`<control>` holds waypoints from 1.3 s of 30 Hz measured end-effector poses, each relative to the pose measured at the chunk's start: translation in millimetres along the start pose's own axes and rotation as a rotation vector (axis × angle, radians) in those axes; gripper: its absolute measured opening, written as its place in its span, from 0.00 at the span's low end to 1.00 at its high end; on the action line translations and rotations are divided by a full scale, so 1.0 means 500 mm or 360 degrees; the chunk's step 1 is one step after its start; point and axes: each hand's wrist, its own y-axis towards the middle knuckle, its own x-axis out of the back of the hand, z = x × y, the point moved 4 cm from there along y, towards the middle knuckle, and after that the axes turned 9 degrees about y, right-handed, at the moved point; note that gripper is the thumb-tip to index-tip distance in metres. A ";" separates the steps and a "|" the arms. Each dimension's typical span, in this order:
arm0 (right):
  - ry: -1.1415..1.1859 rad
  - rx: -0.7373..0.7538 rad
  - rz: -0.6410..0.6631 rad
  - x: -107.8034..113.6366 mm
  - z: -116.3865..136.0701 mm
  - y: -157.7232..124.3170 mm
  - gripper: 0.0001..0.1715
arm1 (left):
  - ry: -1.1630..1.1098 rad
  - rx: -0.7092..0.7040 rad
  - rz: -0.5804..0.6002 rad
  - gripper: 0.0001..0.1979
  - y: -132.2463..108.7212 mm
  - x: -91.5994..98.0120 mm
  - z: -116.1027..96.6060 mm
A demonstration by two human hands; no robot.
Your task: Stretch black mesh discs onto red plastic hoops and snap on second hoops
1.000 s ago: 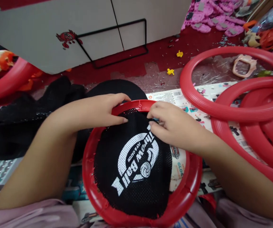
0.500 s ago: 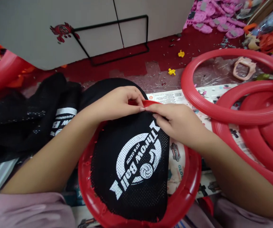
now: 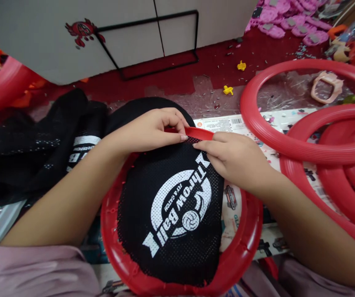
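Note:
A black mesh net [image 3: 137,185] with a white "Throw Ball" print lies across a red plastic ring [image 3: 251,239] in front of me. Its left and lower edges sit along the ring's inner side, while a gap shows at the right. My left hand [image 3: 155,130] pinches the net's upper edge between thumb and fingers at the far rim. Just right of it, my right hand [image 3: 236,159] has its fingertips bent onto the same edge, pressing the mesh by the rim. A strip of red rim shows between the two hands.
More red rings [image 3: 313,152] are stacked at the right. Black mesh pieces [image 3: 41,156] lie in a heap at the left, by a pale tray [image 3: 1,218]. A white board [image 3: 128,41] with a black wire frame stands behind. Pink parts [image 3: 291,20] are piled at back right.
My right hand has shifted slightly right, away from the left fingertips, and more of the red rim shows between them. The left hand stays at the net's edge. The view has moved slightly.

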 end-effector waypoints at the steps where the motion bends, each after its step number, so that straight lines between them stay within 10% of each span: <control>1: -0.0031 -0.0012 0.0006 0.000 0.000 0.000 0.21 | -0.0003 0.0011 -0.0005 0.09 0.001 -0.001 0.001; 39: -0.0220 -0.0159 0.0170 -0.005 0.005 -0.003 0.20 | 0.0330 0.0112 -0.0168 0.10 0.008 -0.015 0.001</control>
